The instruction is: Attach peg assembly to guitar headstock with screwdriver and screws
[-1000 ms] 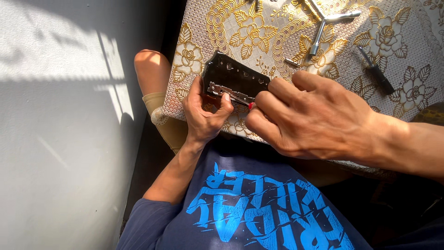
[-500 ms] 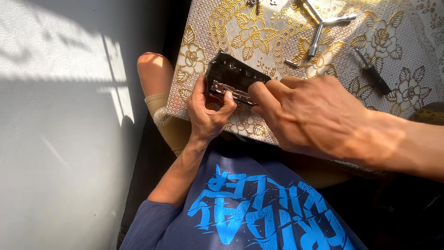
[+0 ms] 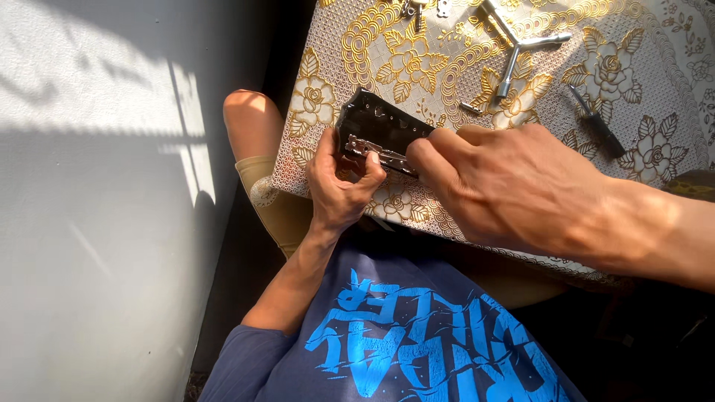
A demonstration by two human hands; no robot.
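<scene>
A black oblong casing (image 3: 380,123) with a metal strip along its near side lies tilted at the near edge of the table. My left hand (image 3: 339,186) grips its near left end, thumb on top. My right hand (image 3: 514,186) comes in from the right. Its fingertips are bunched together and pressed against the casing's right end, and they hide whatever they pinch.
The table wears a white and gold flowered lace cloth (image 3: 439,52). On it lie a three-armed metal wrench (image 3: 514,52), a dark screwdriver (image 3: 596,126) and a small metal bit (image 3: 469,108). My bare knee (image 3: 253,126) sits left of the table, beside a grey sunlit wall (image 3: 97,223).
My right hand has slid slightly left over the casing's right end. A small red tip seen between its fingers a second ago is now covered. My left hand keeps its grip.
</scene>
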